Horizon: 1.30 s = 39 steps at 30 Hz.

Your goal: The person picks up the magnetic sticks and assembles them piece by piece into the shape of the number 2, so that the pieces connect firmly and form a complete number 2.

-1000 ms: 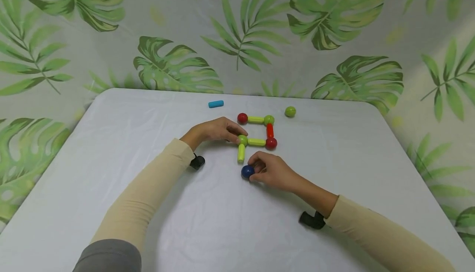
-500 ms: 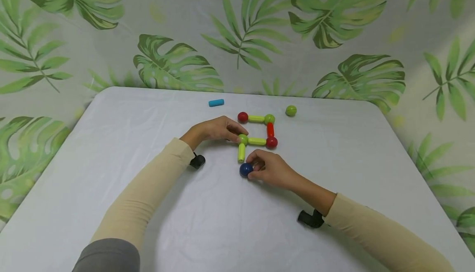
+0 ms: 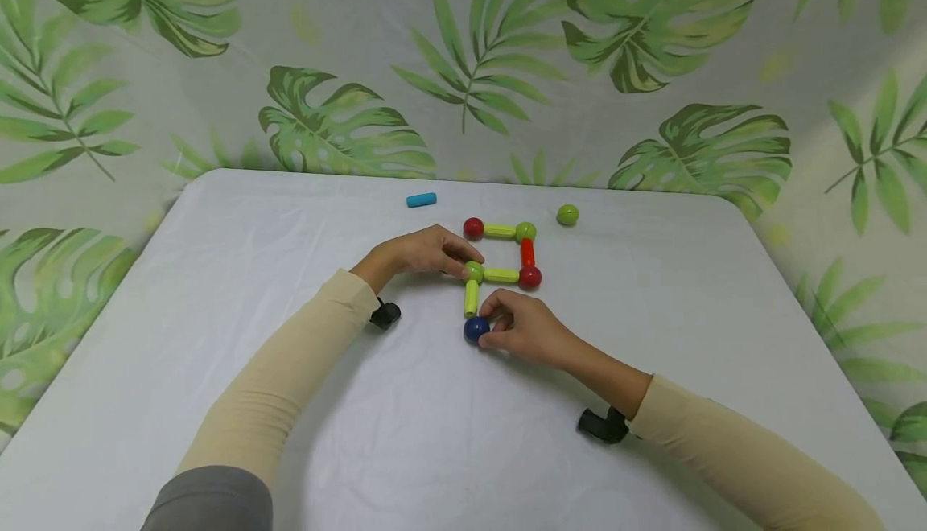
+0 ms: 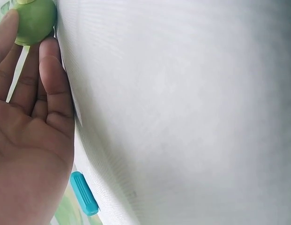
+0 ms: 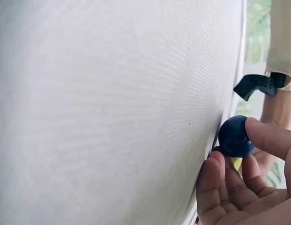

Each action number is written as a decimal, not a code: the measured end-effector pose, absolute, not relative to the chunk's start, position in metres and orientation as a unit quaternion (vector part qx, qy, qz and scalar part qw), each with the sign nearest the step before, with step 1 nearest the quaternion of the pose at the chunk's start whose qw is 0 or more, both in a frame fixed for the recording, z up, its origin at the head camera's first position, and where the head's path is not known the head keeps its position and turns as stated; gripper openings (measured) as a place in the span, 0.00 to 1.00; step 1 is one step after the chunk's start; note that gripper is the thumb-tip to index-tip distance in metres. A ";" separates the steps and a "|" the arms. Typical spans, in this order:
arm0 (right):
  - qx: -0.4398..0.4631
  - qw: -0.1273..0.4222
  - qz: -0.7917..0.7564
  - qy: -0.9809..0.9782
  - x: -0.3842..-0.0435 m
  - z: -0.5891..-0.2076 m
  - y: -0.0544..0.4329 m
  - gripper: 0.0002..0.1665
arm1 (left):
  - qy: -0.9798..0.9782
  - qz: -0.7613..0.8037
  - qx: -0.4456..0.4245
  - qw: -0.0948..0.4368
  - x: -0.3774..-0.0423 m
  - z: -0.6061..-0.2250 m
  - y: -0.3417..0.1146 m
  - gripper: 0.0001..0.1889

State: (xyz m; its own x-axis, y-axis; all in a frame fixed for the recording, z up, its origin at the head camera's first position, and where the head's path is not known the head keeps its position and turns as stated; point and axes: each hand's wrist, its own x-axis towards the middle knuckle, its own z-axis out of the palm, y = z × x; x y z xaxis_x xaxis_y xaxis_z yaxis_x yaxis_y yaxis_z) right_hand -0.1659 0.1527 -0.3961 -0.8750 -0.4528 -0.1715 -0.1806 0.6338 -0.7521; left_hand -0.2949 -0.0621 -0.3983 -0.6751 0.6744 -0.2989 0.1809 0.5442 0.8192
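Note:
My left hand grips a green ball at the near left corner of a joined shape of balls and sticks. From that ball a yellow-green stick points toward me and another yellow-green stick runs right to a red ball. A red stick leads back to a second green ball, then a third yellow-green stick to a red ball. Between thumb and fingers my right hand pinches a dark blue ball, right at the near stick's free end.
Toward the back of the white table lie a blue stick and a loose green ball. Black wrist cameras hang below both wrists. A leaf-patterned cloth rises behind the table.
My right hand has slid slightly left and away from me with the blue ball, bringing it up to the near stick's end. The left hand stays at the green ball.

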 end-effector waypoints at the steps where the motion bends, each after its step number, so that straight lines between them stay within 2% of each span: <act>1: -0.177 0.175 -0.389 0.887 -0.166 -0.396 0.152 0.18 | 0.823 0.400 0.260 0.308 -0.295 -0.398 -0.062 0.20; 31: -0.175 0.188 -0.362 0.896 -0.176 -0.394 0.149 0.18 | 0.824 0.405 0.255 0.303 -0.292 -0.398 -0.064 0.20; 34: -0.173 0.171 -0.354 0.903 -0.179 -0.391 0.160 0.17 | 0.824 0.406 0.254 0.302 -0.292 -0.398 -0.064 0.20; 39: -0.188 0.105 -0.324 0.921 -0.188 -0.385 0.186 0.13 | 0.825 0.404 0.256 0.302 -0.292 -0.398 -0.062 0.20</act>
